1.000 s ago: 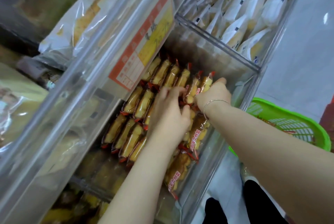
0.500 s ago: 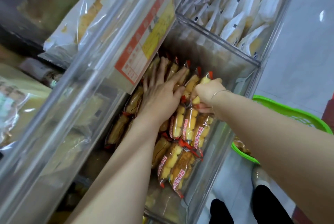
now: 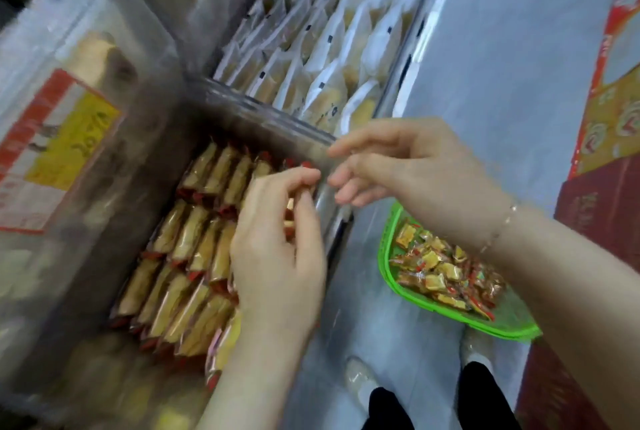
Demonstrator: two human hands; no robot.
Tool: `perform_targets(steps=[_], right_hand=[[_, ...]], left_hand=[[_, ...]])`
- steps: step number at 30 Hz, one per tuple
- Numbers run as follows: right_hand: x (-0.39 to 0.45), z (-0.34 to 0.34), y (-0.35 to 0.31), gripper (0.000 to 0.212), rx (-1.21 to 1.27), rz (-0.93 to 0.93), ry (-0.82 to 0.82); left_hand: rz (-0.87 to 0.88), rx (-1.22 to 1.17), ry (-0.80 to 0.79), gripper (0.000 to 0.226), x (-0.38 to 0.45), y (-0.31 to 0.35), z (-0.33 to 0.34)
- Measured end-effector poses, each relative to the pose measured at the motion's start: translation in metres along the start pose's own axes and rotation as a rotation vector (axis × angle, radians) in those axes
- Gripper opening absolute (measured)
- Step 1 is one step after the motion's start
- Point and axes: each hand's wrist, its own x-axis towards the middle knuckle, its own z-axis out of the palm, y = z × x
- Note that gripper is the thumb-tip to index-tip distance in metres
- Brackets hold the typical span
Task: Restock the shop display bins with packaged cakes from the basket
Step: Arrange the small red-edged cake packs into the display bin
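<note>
Rows of yellow packaged cakes (image 3: pixel 194 239) with red wrapper ends stand packed in a clear display bin (image 3: pixel 263 121). Above their right-hand rows hovers my left hand (image 3: pixel 277 256), fingers loosely curled, with nothing plainly gripped. My right hand (image 3: pixel 408 169) is lifted clear over the bin's right rim, its fingers relaxed and empty. On the floor to the right stands the green basket (image 3: pixel 391 277), holding several more packaged cakes (image 3: pixel 436 266). My left hand hides part of the bin's right side.
A neighbouring clear bin (image 3: pixel 332 48) beyond the divider holds several white packets. A red and yellow price label (image 3: pixel 59 152) hangs on the tilted lid at left. Red cartons (image 3: pixel 609 117) stand at the right edge. My shoes (image 3: pixel 360 377) are on the grey floor below.
Both hands have come up out of the bin; the right one let go of the cakes and moved right past the rim. The view swung right and the basket's contents now show.
</note>
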Motion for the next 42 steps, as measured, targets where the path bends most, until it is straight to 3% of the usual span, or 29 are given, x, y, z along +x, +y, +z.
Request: perform_targets(steps=[3, 5, 9, 12, 15, 20, 23, 26, 28, 31, 35, 37, 40, 42], right_hand=[[-0.021, -0.080, 0.065, 0.024, 0.042, 0.162, 0.439], [-0.030, -0.130, 0.131, 0.020, -0.029, 0.401, 0.567], [-0.047, -0.195, 0.267, 0.017, -0.392, 0.802, 0.406], [-0.051, -0.213, 0.359, 0.015, -0.547, 0.908, 0.229], [-0.041, -0.219, 0.448, 0.029, -0.666, 0.944, 0.099], [-0.012, -0.209, 0.571, 0.073, -0.890, 0.824, -0.061], [0.007, -0.202, 0.619, 0.092, -1.014, 0.659, -0.037], [0.030, -0.194, 0.645, 0.115, -0.898, 0.616, 0.025], [0.043, -0.187, 0.655, 0.118, -0.813, 0.617, 0.073], [0.057, -0.184, 0.664, 0.109, -0.717, 0.655, 0.249], [0.064, -0.192, 0.662, 0.096, -0.675, 0.671, 0.275], [0.065, -0.199, 0.656, 0.084, -0.586, 0.590, 0.352], [0.065, -0.210, 0.644, 0.073, -0.496, 0.478, 0.452], [0.062, -0.212, 0.642, 0.077, -0.549, 0.532, 0.320]], left_hand=[[0.083, -0.201, -0.170, 0.019, -0.035, 0.044, 0.065], [-0.040, -0.237, -0.327, 0.020, -0.054, 0.052, 0.125], [-0.464, -0.148, -0.560, 0.022, -0.097, 0.001, 0.256], [-0.609, 0.080, -0.777, 0.023, -0.134, -0.067, 0.340], [-0.546, 0.260, -1.006, 0.027, -0.169, -0.135, 0.407], [-0.216, 0.526, -1.308, 0.082, -0.213, -0.214, 0.488], [-0.174, 0.531, -1.294, 0.107, -0.226, -0.242, 0.519], [-0.187, 0.564, -1.315, 0.122, -0.230, -0.258, 0.540], [-0.157, 0.620, -1.307, 0.123, -0.230, -0.264, 0.548], [-0.141, 0.538, -1.285, 0.096, -0.224, -0.268, 0.550], [-0.062, 0.465, -1.244, 0.046, -0.215, -0.270, 0.538], [-0.194, 0.283, -1.124, 0.032, -0.206, -0.267, 0.532], [-0.458, 0.042, -0.818, 0.029, -0.185, -0.260, 0.523], [-0.543, 0.015, -0.868, 0.029, -0.172, -0.256, 0.519]])
